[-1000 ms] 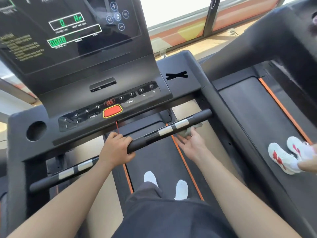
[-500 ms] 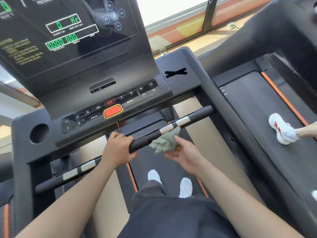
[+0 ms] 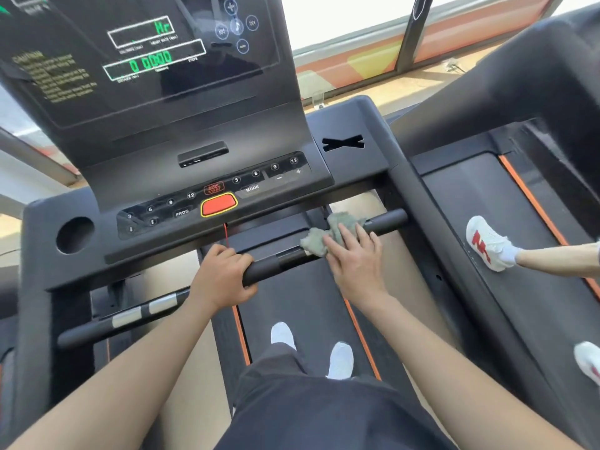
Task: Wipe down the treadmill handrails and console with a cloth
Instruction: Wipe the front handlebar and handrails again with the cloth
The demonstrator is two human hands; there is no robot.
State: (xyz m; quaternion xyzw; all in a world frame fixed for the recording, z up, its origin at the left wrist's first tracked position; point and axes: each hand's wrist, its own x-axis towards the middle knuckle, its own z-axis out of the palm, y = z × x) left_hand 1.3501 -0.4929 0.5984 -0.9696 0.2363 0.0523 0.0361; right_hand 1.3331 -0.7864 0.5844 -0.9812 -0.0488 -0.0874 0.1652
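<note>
Left hand (image 3: pixel 222 276) wrapped around the handrail (image 3: pixel 279 264), fingers curled shut on the bar near its middle. The bar's long axis runs from near-left up to far-right. Further right, the cloth (image 3: pixel 324 235) is bunched over the bar, under the right hand (image 3: pixel 355 254), fingers flat and slightly spread, pressing it down (not pinching). Bare rail end just right of the fingertips; the console (image 3: pixel 207 203) sits beyond, untouched.

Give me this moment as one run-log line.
step: wiping handrail | right hand: pressing cloth on bar | left hand: gripping bar | console: untouched
</note>
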